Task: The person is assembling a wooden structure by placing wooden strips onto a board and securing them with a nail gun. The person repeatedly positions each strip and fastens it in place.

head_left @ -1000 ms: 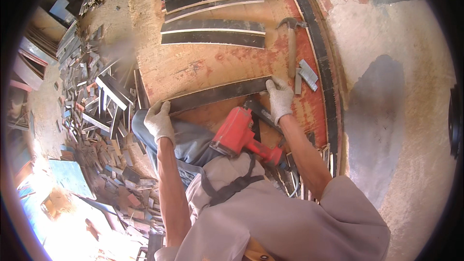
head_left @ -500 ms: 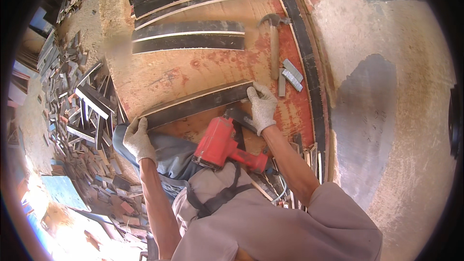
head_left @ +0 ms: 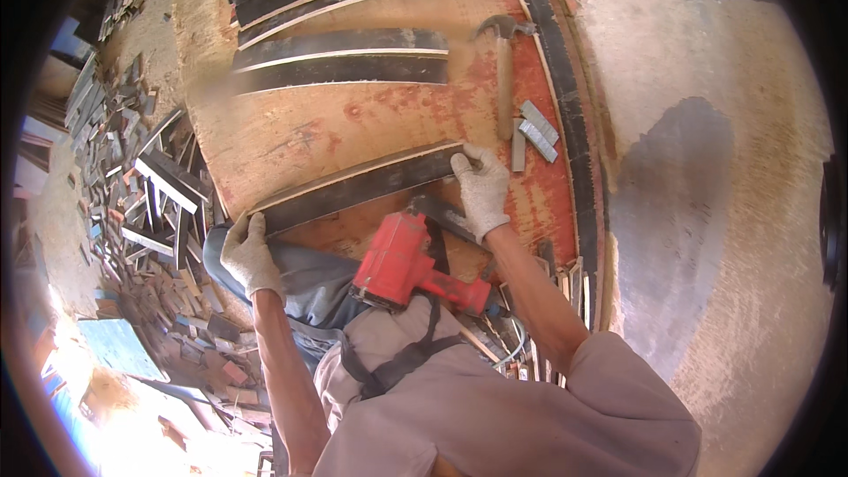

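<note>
Plywood bench (head_left: 353,137) | both gloved hands, left (head_left: 250,254), right (head_left: 482,190), gripping one dark strip (head_left: 358,187) | one red nailer (head_left: 411,265) | one hammer (head_left: 504,66)

White gloves (head_left: 481,190), a black strip (head_left: 358,190), a red nail gun (head_left: 402,265), reddish board (head_left: 353,124).

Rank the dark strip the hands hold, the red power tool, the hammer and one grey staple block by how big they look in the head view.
1. dark strip, longest by far.
2. red power tool and hammer: too alike to rank, and the tool sits nearer the camera.
3. grey staple block, smallest.
</note>
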Demonstrator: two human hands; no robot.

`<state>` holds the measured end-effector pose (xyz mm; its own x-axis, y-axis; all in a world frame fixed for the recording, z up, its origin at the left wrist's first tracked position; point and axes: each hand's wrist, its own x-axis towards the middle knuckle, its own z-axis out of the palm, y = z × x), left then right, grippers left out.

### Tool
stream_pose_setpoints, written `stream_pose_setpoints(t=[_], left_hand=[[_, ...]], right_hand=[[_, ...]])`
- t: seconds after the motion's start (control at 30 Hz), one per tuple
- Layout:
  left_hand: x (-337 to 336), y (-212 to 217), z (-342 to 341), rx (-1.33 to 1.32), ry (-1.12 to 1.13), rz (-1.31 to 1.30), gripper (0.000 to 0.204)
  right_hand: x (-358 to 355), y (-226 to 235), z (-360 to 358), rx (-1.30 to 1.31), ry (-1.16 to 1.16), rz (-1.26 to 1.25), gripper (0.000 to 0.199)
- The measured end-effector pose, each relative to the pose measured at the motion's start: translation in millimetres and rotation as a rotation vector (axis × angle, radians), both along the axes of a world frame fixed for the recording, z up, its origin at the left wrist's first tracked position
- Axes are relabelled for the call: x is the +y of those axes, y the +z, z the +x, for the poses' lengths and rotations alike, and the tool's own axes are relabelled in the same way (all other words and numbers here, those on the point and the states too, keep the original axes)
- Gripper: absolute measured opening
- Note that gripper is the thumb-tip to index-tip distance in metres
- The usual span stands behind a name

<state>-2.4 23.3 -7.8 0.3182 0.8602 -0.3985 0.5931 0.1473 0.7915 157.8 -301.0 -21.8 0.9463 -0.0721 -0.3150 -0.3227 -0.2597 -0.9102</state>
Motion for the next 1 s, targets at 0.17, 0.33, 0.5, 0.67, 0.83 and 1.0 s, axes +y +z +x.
stream_pose_setpoints(t=[0.17,0.33,0.5,0.67,0.83,1.0], left_hand=[[-7,12,11,0.055,-0.034,0.075,0.033],[-8,22,16,0.092,-0.031,0.085,0.035],[-5,20,14,0.114,-0.034,0.067,0.036],[0,10,12,0.174,-0.117,0.173,0.032],[-3,7,21,0.407,-0.253,0.32,0.034],[-47,1,63,0.084,-0.727,0.52,0.026]], right_hand=[[-8,-1,8,-0.011,0.044,-0.026,0.024],[-15,-9,10,-0.049,0.108,-0.127,0.024],[-13,-4,12,0.076,0.062,-0.008,0.022],[-12,-5,14,0.011,0.099,-0.017,0.024],[-6,4,18,0.041,0.039,-0.028,0.022],[16,30,18,0.161,-0.033,0.043,0.02]])
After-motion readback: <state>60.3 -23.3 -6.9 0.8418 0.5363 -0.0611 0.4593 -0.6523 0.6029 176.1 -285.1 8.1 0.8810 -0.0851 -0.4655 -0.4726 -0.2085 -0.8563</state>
